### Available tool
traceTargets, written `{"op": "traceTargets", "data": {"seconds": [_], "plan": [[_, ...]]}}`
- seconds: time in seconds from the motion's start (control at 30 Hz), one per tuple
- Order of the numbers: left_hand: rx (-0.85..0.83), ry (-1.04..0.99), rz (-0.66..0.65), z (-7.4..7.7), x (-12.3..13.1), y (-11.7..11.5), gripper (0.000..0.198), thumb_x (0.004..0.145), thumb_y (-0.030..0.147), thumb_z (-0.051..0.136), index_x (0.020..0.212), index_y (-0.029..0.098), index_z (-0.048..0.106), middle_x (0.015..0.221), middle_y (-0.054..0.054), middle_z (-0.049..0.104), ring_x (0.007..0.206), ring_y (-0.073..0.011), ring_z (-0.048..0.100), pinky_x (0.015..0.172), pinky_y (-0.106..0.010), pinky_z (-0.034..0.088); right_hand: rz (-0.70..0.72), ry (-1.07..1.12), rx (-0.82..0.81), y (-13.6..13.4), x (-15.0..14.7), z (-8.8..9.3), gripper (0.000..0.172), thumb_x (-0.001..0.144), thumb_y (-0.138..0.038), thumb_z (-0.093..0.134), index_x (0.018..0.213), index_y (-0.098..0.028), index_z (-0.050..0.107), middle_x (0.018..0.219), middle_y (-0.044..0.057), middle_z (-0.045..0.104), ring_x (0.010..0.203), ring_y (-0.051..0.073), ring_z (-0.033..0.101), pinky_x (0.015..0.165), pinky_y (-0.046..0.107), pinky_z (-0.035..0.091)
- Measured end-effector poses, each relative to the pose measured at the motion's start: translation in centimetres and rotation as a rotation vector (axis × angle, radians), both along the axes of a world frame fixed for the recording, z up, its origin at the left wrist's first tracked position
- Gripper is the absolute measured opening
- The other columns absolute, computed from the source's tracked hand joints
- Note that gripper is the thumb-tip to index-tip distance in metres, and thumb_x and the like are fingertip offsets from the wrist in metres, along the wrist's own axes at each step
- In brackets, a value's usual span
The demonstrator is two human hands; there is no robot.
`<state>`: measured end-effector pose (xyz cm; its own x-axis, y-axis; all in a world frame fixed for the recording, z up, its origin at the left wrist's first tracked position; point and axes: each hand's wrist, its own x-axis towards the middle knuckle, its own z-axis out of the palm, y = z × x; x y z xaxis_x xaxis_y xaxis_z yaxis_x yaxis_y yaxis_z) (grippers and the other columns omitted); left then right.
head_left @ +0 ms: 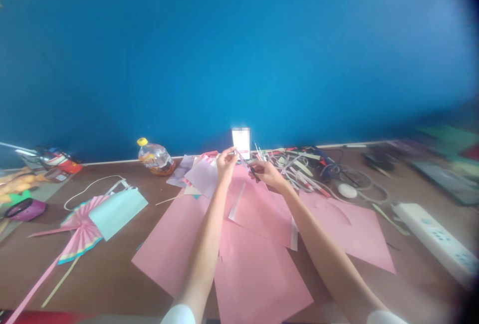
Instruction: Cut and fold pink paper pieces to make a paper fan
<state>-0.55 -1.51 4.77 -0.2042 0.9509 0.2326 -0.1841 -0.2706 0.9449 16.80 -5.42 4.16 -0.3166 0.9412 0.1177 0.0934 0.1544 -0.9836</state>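
My left hand (225, 160) is raised over the far middle of the table, its fingers pinched on a thin strip of paper (238, 153). My right hand (266, 170) is closed on dark scissors (250, 166) whose blades point left toward that strip. Both arms stretch out over several pink paper sheets (258, 259) lying flat on the brown table (112, 274). Behind the hands a small phone (241, 142) stands against the blue wall.
A plastic bottle with a yellow cap (155, 158) lies at the back left. A folded pink paper fan (80, 224) and a pale green sheet (118, 210) lie to the left. Paper scraps and cables (307, 169), a white mouse (347, 190) and a power strip (437, 241) lie to the right.
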Motion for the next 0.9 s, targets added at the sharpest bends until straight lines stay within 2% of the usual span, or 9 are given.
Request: {"op": "traceTargets", "data": {"seconds": [0.47,0.63,0.73,0.9], "plan": [[0.002,-0.020,0.000,-0.3,0.3,0.2,0.050,0.062,0.036,0.077,0.105,0.014,0.068,0.091,-0.009,0.071,0.072,-0.0130,0.064,0.063,-0.023,0.049,-0.038,-0.018,0.017,0.2,-0.2,-0.6,0.040,0.071,-0.034,0.069,0.104,-0.013,0.062,0.066,0.004,0.065,0.056,0.014,0.059,0.053,0.027,0.051],[0.014,-0.017,-0.074,-0.8,0.5,0.3,0.052,0.062,0.034,0.077,0.109,0.015,0.066,0.108,-0.012,0.069,0.071,-0.0112,0.063,0.063,-0.023,0.050,-0.054,-0.017,0.053,0.3,-0.1,-0.5,0.040,0.072,-0.035,0.068,0.104,-0.013,0.062,0.064,0.003,0.064,0.053,0.013,0.058,0.054,0.027,0.050],[0.016,0.008,-0.122,-1.2,0.6,0.5,0.053,0.064,0.033,0.076,0.112,0.016,0.065,0.112,-0.012,0.067,0.068,-0.0091,0.061,0.063,-0.023,0.050,-0.127,0.030,0.058,0.5,0.2,-0.4,0.042,0.071,-0.037,0.068,0.105,-0.013,0.062,0.065,0.003,0.064,0.052,0.013,0.057,0.052,0.027,0.049],[-0.016,-0.001,-0.054,-1.4,0.2,0.9,0.055,0.060,0.029,0.079,0.111,0.016,0.064,0.112,-0.012,0.067,0.070,-0.0098,0.061,0.066,-0.024,0.050,-0.338,0.116,0.079,1.0,1.2,-0.1,0.042,0.069,-0.040,0.068,0.102,-0.015,0.063,0.059,-0.001,0.060,0.048,0.012,0.053,0.046,0.024,0.042]]}}
